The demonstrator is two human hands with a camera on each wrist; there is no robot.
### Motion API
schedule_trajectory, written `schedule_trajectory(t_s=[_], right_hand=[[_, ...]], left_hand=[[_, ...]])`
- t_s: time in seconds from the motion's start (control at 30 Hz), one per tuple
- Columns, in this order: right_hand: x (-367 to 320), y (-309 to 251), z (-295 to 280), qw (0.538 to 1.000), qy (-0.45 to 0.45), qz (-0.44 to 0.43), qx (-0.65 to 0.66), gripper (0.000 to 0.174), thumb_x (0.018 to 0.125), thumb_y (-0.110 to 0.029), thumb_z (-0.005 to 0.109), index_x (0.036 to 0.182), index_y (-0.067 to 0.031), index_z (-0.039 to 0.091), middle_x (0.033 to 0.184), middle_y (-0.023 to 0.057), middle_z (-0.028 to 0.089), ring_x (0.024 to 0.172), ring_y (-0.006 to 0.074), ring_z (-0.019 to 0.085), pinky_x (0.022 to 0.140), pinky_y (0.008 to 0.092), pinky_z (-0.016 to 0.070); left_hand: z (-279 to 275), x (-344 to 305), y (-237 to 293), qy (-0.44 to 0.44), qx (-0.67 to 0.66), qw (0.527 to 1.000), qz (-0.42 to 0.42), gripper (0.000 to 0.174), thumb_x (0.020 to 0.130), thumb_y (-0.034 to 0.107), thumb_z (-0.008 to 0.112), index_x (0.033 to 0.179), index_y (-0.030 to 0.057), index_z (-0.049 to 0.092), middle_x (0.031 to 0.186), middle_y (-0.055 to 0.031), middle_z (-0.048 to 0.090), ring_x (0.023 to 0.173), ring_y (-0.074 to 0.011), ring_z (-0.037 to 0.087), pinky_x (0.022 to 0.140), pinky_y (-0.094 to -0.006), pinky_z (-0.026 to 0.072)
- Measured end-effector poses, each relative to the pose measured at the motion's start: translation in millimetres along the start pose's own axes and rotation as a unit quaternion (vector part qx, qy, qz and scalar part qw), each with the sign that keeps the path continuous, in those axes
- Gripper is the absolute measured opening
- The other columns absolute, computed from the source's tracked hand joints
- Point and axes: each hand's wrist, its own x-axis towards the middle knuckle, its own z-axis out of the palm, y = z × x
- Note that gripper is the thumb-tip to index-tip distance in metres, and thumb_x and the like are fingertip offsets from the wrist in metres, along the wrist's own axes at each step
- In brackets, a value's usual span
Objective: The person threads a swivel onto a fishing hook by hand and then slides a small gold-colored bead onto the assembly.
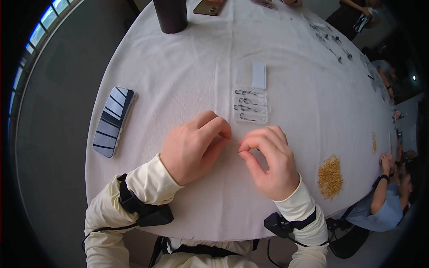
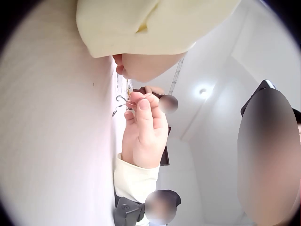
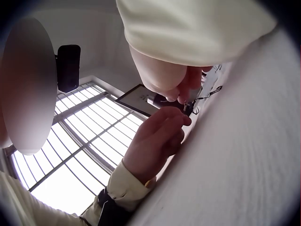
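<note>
Near the middle of the table, my left hand [image 1: 194, 147] and right hand [image 1: 273, 161] face each other with their fingertips close together. A thin pale strand [image 1: 233, 141] spans the small gap, pinched at one end by the left thumb and fingers and at the other by the right. Its ends are hidden in the fingertips. Just beyond the hands lies a clear plastic box [image 1: 235, 117] with several dark hooks [image 1: 250, 108] in rows. From the left wrist, the right hand [image 2: 146, 134] shows thumb against fingers; the right wrist view shows the left hand [image 3: 157, 136] pinching too.
A white rectangular piece [image 1: 259, 75] lies behind the box. Right of my hands is a heap of small golden pieces [image 1: 330, 177]. A phone [image 1: 114, 123] lies at left; a dark cup [image 1: 171, 18] and another phone [image 1: 209, 6] are at the back. People sit at right.
</note>
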Motion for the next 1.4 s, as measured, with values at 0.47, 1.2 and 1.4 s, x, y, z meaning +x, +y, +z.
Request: schedule_trajectory(t_s=[0.47, 1.2, 1.4], right_hand=[[-7, 2, -9, 0.974, 0.003, 0.114, 0.197, 0.008, 0.084, -0.003, 0.071, 0.089, -0.0034, 0.065, 0.089, 0.0038, 0.067, 0.087, 0.0189, 0.059, 0.081, 0.0323, 0.0446], [-8, 3, -10, 0.946, 0.020, 0.165, 0.279, 0.005, 0.090, -0.008, 0.066, 0.094, -0.0053, 0.064, 0.098, 0.0036, 0.069, 0.095, 0.0175, 0.060, 0.084, 0.0301, 0.0438], [-7, 2, -13, 0.964, 0.020, 0.139, 0.226, 0.006, 0.084, -0.001, 0.067, 0.088, -0.0036, 0.064, 0.088, 0.0057, 0.066, 0.090, 0.0228, 0.059, 0.082, 0.0333, 0.0469]], left_hand=[[0, 1, 24, -0.051, -0.248, 0.956, -0.150, 0.005, 0.091, 0.001, 0.062, 0.096, 0.0016, 0.061, 0.087, -0.0014, 0.061, 0.061, -0.0038, 0.048, 0.054, -0.0215, 0.0381], [20, -1, 17, 0.018, -0.510, 0.835, -0.205, 0.008, 0.096, 0.007, 0.058, 0.101, 0.0030, 0.053, 0.095, 0.0011, 0.058, 0.086, -0.0051, 0.055, 0.079, -0.0221, 0.0464], [13, -1, 22, -0.030, -0.396, 0.896, -0.197, 0.007, 0.089, 0.003, 0.063, 0.093, 0.0032, 0.057, 0.092, -0.0011, 0.059, 0.075, -0.0064, 0.055, 0.065, -0.0224, 0.0461]])
